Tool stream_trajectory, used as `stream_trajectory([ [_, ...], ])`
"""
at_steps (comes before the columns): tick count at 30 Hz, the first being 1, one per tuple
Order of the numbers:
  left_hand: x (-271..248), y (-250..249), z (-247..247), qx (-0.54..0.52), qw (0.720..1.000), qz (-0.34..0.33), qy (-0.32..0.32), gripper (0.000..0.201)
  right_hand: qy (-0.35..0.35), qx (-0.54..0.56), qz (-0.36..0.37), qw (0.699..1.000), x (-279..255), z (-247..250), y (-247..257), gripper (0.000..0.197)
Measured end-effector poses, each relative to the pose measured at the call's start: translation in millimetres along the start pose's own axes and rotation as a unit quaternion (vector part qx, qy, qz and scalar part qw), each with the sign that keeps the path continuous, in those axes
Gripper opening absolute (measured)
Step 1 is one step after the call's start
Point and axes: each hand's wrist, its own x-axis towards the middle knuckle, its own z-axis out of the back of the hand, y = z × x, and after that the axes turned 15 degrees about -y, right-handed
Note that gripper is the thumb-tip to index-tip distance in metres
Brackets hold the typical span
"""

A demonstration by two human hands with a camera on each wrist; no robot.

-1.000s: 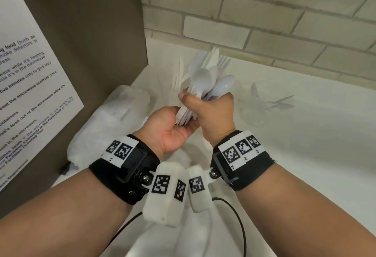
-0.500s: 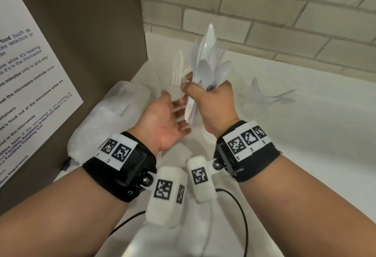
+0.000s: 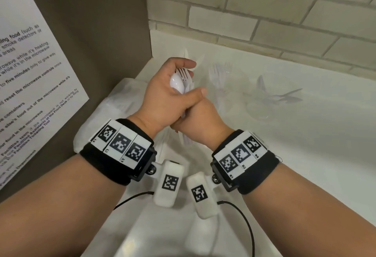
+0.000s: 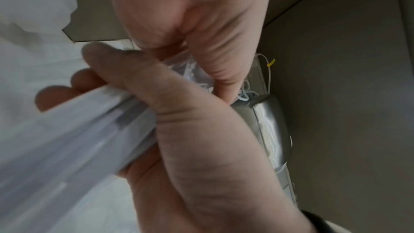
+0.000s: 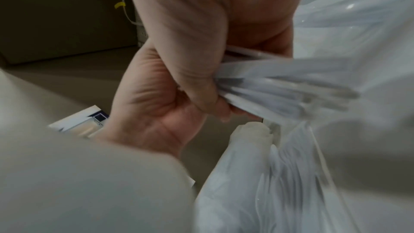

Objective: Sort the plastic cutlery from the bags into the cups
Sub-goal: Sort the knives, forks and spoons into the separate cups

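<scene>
A bundle of white plastic cutlery (image 3: 180,82), spoons and forks mixed, is held between both hands above the counter. My left hand (image 3: 179,73) curls its fingers over the spoon and fork heads at the top. Just below, my right hand (image 3: 200,118) grips the handles, whose ends (image 5: 282,86) stick out blurred in the right wrist view. Clear cups stand behind: one with forks (image 3: 220,73), one with other white cutlery (image 3: 272,98), and one mostly hidden behind my left hand. A white plastic bag (image 3: 114,112) lies at the left.
A brown panel with a printed notice (image 3: 30,69) walls off the left side. A brick wall (image 3: 264,12) backs the white counter (image 3: 305,155). Another thin plastic bag (image 5: 280,183) lies under my hands. Black cables (image 3: 244,216) trail from the wrist cameras.
My left hand was open under the handles; it has come up and closed over the heads of the bundle. The bundle has dropped lower and my right hand has slid down the handles.
</scene>
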Motion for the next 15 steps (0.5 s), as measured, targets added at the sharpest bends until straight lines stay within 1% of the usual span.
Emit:
stream_trajectory([
  [1,0,-1,0,-0.004,1.000,-0.003,-0.013,0.039,-0.003,0.010,-0.020,1.000,-1,1,0,0.019],
  [2,1,-1,0,-0.011,1.000,-0.005,-0.027,0.033,-0.007,0.023,-0.048,0.999,-1,3,1,0.030],
  [3,1,-1,1,-0.020,0.999,-0.005,-0.037,0.030,-0.007,0.042,-0.076,0.996,-1,6,1,0.039],
  [4,1,-1,2,-0.027,0.999,-0.005,-0.046,0.030,-0.006,0.066,-0.097,0.993,-1,9,2,0.041],
  [7,3,0,4,-0.045,0.996,-0.006,-0.073,0.030,0.028,0.133,-0.137,0.981,-5,13,0,0.037],
  [9,5,0,5,-0.070,0.992,-0.005,-0.106,0.028,0.056,0.163,-0.154,0.973,-10,13,-3,0.037],
  [10,5,-1,5,-0.084,0.989,-0.002,-0.124,0.028,0.071,0.183,-0.171,0.965,-12,12,-5,0.036],
  [12,4,0,3,-0.098,0.984,0.003,-0.152,0.029,0.094,0.224,-0.217,0.945,-18,9,-6,0.027],
  [13,2,-1,1,-0.100,0.983,0.008,-0.156,0.029,0.092,0.231,-0.231,0.941,-20,7,-5,0.023],
  [14,1,-1,0,-0.105,0.983,0.018,-0.152,0.030,0.080,0.223,-0.230,0.944,-21,5,-5,0.023],
  [15,1,-2,-1,-0.121,0.983,0.030,-0.134,0.034,0.060,0.208,-0.220,0.951,-21,4,-5,0.027],
])
